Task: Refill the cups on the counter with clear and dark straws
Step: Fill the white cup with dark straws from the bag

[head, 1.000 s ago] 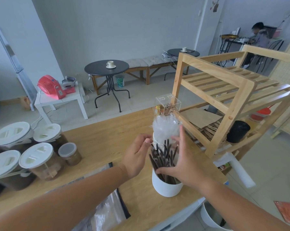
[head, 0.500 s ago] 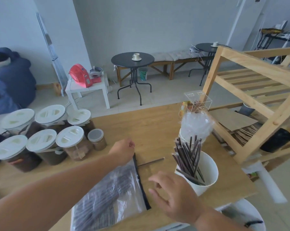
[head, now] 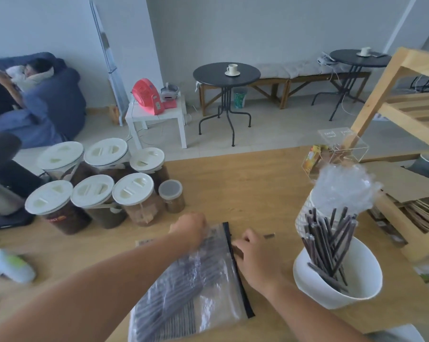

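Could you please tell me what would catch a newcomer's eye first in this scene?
The two hands in the foreground centre: the left hand holds a clear plastic zip bag packed with dark straws, the right hand beside its black zip. At right, a white cup bristles with more straws; at left stands a cluster of white-lidded jars.

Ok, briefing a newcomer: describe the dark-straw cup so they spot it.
On the wooden counter, go to the right end beside the wooden rack. Of two cups there, it's the nearer plain white cup, holding dark straws; the cup behind holds clear straws.
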`<state>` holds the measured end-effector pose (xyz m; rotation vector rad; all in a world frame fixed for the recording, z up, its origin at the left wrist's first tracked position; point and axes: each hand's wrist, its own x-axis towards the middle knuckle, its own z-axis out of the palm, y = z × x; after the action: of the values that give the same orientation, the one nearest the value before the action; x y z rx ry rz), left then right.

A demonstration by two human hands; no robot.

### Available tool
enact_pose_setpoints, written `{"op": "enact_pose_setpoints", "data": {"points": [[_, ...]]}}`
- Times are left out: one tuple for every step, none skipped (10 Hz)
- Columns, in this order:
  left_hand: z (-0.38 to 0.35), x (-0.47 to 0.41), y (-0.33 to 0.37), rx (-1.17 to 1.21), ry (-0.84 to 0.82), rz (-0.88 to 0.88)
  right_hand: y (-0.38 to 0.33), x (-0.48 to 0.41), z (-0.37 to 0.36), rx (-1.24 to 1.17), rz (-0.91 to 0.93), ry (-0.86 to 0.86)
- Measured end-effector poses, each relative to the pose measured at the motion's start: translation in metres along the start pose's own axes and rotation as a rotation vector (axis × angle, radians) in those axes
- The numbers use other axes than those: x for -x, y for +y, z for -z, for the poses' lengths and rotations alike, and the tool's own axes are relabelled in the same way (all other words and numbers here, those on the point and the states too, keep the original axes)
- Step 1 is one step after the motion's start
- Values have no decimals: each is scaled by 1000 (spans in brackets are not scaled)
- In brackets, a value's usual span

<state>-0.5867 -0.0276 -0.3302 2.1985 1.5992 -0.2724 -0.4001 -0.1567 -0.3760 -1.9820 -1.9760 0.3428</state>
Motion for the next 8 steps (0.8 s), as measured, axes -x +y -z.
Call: {"op": "enact_pose_setpoints", "data": {"points": [[-2, -4, -9, 140, 39, 13, -5, -2, 1, 18, 104, -10], [-2, -9, -11, 241, 23, -1, -8, -7, 2, 37, 214, -24], [-1, -12, -10, 305, 23, -5, -16, -17, -1, 127, 344, -119], [-1, -14, -9, 325, 31, -14, -18, -25, -10, 197, 355, -183], [2, -13, -6, 334, 26, -36, -20, -29, -14, 250, 252, -237], [5, -13, -3, 303, 31, -78, -28, -25, -17, 86, 258, -315], [7, -12, -1, 287, 28, -106, -38, -24, -13, 293, 416, -459], [9, -12, -1, 242, 12, -152, -36, -18, -3, -53, 181, -325]]}}
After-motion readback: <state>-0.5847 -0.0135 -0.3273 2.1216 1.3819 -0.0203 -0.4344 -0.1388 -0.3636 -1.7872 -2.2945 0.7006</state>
